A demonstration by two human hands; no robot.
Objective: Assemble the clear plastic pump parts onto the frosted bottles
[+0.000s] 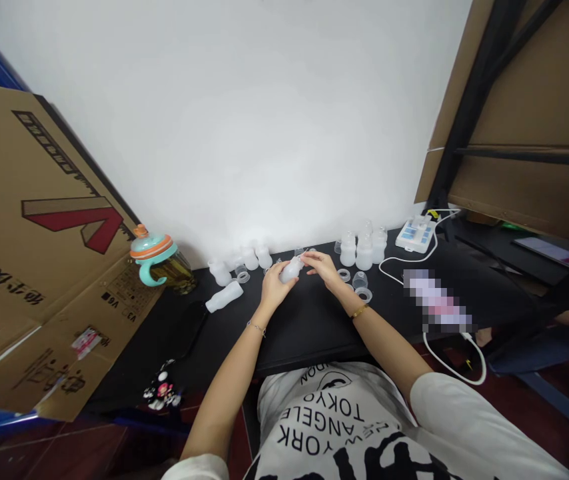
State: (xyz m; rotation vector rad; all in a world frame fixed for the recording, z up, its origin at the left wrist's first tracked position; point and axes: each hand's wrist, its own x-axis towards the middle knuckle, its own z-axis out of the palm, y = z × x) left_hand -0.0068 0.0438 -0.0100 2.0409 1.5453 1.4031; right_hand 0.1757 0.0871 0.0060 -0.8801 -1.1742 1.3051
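My left hand (276, 285) is wrapped round a small frosted white baby bottle (291, 270), tilted above the black table. At the bottle's top, my right hand (322, 268) closes its thumb and fingertips on a small clear part, too small to make out. Left of my hands, a frosted bottle (224, 296) lies on its side, and another bottle (220, 272) stands behind it among several more. Several bottles with clear tops (364, 250) stand to the right. In front of these are a clear ring (363, 295), a clear cap (359, 279) and another ring (344, 275).
A teal-lidded jug (157, 257) stands at the left beside a large cardboard sheet (39, 253). A dark phone (189, 330) with a charm lies near the left edge. At the right are a white power strip (415, 233), its cable and a blurred-out device (437, 300).
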